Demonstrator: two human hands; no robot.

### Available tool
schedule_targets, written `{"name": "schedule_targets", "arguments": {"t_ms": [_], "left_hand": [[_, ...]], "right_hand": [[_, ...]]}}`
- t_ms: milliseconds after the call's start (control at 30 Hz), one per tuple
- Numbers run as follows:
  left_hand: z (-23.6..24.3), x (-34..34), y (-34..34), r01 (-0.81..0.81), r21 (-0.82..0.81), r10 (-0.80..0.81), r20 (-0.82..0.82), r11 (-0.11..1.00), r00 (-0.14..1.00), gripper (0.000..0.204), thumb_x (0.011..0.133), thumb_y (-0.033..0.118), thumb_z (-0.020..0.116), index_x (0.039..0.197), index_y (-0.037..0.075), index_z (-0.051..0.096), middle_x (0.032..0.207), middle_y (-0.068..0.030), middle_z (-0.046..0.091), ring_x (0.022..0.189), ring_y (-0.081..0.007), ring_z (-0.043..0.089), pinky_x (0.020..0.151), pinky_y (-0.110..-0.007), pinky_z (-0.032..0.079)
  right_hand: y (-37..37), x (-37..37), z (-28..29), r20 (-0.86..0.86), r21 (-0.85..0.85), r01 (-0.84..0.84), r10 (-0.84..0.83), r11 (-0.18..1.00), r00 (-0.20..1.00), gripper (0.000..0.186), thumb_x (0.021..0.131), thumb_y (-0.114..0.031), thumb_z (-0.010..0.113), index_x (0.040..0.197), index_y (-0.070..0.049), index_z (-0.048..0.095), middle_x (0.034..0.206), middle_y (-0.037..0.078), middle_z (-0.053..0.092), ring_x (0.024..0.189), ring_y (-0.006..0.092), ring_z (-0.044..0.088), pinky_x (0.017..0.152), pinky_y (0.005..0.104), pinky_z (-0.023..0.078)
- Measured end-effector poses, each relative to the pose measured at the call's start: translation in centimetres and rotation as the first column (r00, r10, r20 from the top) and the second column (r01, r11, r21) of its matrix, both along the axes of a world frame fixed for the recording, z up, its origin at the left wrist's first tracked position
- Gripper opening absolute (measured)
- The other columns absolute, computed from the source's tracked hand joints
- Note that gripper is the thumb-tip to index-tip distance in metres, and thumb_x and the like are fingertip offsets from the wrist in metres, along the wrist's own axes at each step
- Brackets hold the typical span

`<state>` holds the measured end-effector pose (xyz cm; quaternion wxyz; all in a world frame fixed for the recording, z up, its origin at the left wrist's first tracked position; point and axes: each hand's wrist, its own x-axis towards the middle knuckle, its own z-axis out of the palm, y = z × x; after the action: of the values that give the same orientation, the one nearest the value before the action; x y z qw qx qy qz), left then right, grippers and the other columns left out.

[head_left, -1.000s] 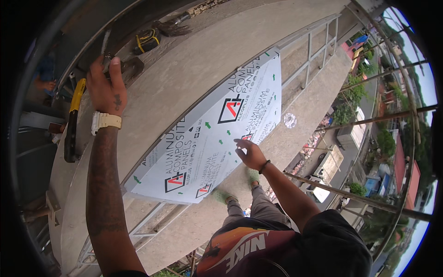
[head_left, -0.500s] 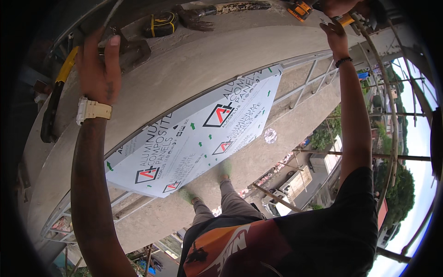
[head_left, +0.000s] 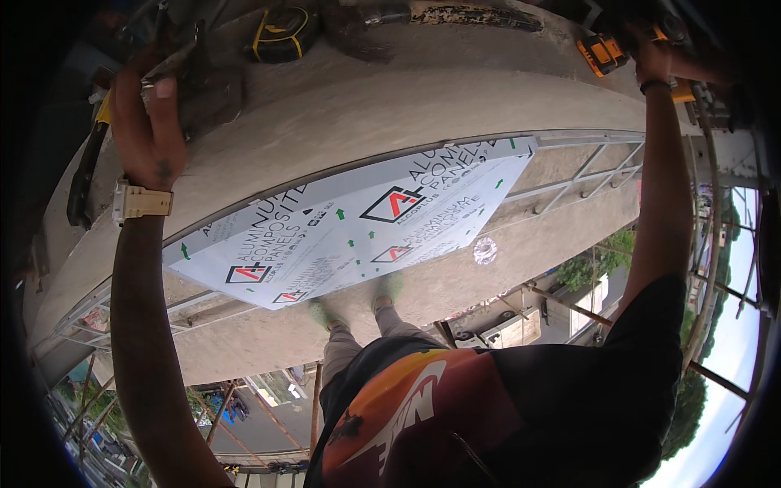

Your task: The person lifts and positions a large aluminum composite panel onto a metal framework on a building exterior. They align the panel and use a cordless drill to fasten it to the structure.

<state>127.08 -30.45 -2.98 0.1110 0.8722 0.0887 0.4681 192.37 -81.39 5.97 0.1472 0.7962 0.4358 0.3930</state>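
Observation:
My left hand (head_left: 146, 134), with a pale watch at the wrist, is raised at the upper left. Its fingers curl at a thin metal piece (head_left: 175, 61); darkness hides what they grip. Beside it lies a long tool with a yellow and black handle (head_left: 85, 175). At the upper right my right hand (head_left: 652, 63), wearing a dark bracelet, closes around a yellow and black cordless drill (head_left: 602, 55). Another person's forearm (head_left: 706, 68) reaches in from the right, close to that hand. Below my hands a film-covered composite panel (head_left: 342, 224) is on a metal frame (head_left: 582, 175).
A black and yellow tape measure (head_left: 282, 34) and a hammer (head_left: 455, 15) lie on the curved concrete ledge (head_left: 407, 98). My feet stand on a concrete strip (head_left: 439, 281) beside a round shiny object (head_left: 485, 250). Scaffold poles (head_left: 569, 305) border a drop to the street.
My right hand has moved right and closed at the drill, where another person's hand was before. The view has shifted; my left hand stays at the metal piece.

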Motion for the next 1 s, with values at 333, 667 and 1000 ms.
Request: {"name": "schedule_targets", "arguments": {"t_ms": [333,667,1000], "left_hand": [[0.1,0.8,0.1,0.028,-0.008,-0.028,0.01,1.0,1.0,0.05,0.103,0.037,0.053,0.134,-0.002,0.06,0.124,-0.0216,0.066,0.116,-0.0347,0.062,0.101,-0.043,0.045],[-0.1,0.2,0.0,-0.067,0.188,0.057,0.06,0.98,0.997,0.047,0.104,0.029,0.052,0.136,-0.004,0.058,0.133,-0.0233,0.064,0.124,-0.0376,0.062,0.106,-0.043,0.045],[-0.2,-1.1,1.1,-0.095,0.147,0.068,0.179,0.985,0.981,0.045,0.104,0.029,0.049,0.131,-0.005,0.061,0.127,-0.0228,0.066,0.113,-0.0336,0.065,0.098,-0.04,0.049]], "right_hand": [[-4.6,-24.6,4.7,-0.55,0.806,0.271,0.499,0.526,0.669,0.016,0.09,-0.008,0.077,0.106,-0.005,0.075,0.098,0.002,0.072,0.09,0.0122,0.067,0.08,0.0281,0.052],[-14.8,-47.8,-18.3,-0.847,-0.063,0.721,0.346,0.69,-0.405,0.044,0.072,0.005,0.083,0.111,-0.004,0.065,0.084,-0.003,0.064,0.068,0.0078,0.061,0.059,0.0248,0.049],[-19.6,-62.4,-22.3,-0.658,-0.103,0.859,0.613,0.502,-0.437,0.022,0.089,-0.007,0.075,0.109,-0.003,0.066,0.089,-0.002,0.064,0.076,0.008,0.06,0.065,0.0267,0.047]]}}
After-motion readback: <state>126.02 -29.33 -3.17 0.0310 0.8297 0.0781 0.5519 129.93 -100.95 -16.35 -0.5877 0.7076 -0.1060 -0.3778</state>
